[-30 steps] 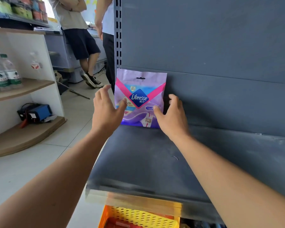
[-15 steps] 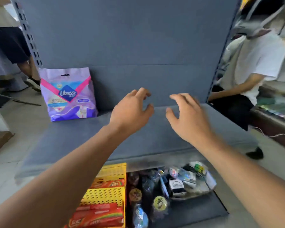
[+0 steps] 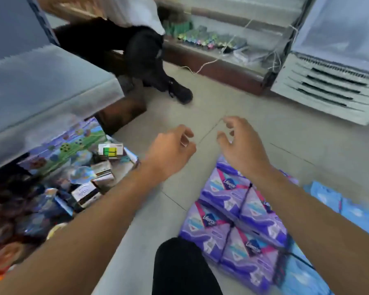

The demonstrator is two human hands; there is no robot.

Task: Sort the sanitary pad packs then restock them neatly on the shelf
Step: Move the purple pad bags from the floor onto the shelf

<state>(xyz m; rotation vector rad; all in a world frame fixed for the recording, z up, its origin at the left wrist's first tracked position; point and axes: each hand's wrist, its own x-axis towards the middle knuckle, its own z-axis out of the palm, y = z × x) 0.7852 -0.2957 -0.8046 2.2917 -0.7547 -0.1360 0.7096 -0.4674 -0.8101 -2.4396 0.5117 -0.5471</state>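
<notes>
Purple pad packs (image 3: 232, 222) (floor, bundled)

The whole view is smeared with motion blur. The purple packs (image 3: 232, 220) on the floor are partly covered by the right forearm (image 3: 320, 231), and their small print is unreadable. The blue packs (image 3: 354, 211) run off the right edge. Under the shelf (image 3: 41, 86), the jumble of small boxes (image 3: 98, 177) blurs into shadow. The seated person (image 3: 124, 39) is cut off at the top.
</notes>
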